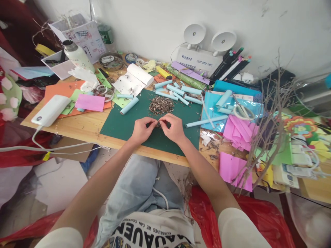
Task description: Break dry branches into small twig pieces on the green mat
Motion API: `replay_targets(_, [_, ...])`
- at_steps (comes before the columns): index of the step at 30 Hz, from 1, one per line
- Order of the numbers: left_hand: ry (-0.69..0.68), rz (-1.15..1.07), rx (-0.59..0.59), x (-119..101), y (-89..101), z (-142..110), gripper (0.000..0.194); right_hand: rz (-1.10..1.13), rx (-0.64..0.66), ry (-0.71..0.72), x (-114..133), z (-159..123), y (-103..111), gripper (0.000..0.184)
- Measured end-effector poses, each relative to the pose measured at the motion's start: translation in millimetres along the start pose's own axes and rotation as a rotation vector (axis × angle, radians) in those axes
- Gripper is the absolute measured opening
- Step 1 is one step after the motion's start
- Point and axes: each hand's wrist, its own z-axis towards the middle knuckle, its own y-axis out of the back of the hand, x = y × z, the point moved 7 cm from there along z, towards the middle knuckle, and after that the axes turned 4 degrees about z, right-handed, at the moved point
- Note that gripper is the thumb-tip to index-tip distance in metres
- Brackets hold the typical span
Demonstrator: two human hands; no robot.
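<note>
Trailing off the table's left edge, the cable (37,135) of my white power bank (51,109) hangs where my forearm could snag it and drag the bank down. Behind it stands a white bottle (79,57) with an uncapped mouth; an elbow swung that way might tip it, wetting the papers if there is liquid inside, which I cannot tell. Near my left hand (143,130), a blue paper roll (129,105) lies loose on the green mat (120,124), likely to roll if nudged. That hand is pinched narrow, thumb against finger, on small dark bits (158,124) over the mat, just in front of the twig pile (161,105). A sharp snap or heavy breath could scatter those light pieces. My right hand (173,128) pinches the same bits from its side; fingertips so close risk slipping into each other. Farther right, a reach could knock the long blue tube (200,123), meet the scissors (243,111), or catch the bare branches (271,137) leaning over the table.
</note>
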Motion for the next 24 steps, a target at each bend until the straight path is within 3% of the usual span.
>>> replay_targets(7, [-0.06,0.077,0.005,-4.0,-1.7,0.6,0.021,-0.16,0.064,0.065,-1.9,-0.8,-3.8,0.018])
replay_targets(17, [-0.116,0.188,-0.011,-3.8,-3.4,0.6,0.018,-0.461,0.137,0.141,18.8,-2.9,-14.3,0.03])
replay_targets(21, [-0.267,0.373,0.084,-11.9,-14.9,-5.3,0.022,-0.432,0.146,0.096,8.4,-2.9,-8.6,0.025])
replay_targets(24, [-0.271,0.423,0.056,-11.0,-13.5,-8.5,0.022,-0.216,0.179,0.022,-6.5,-1.0,-0.6,0.017])
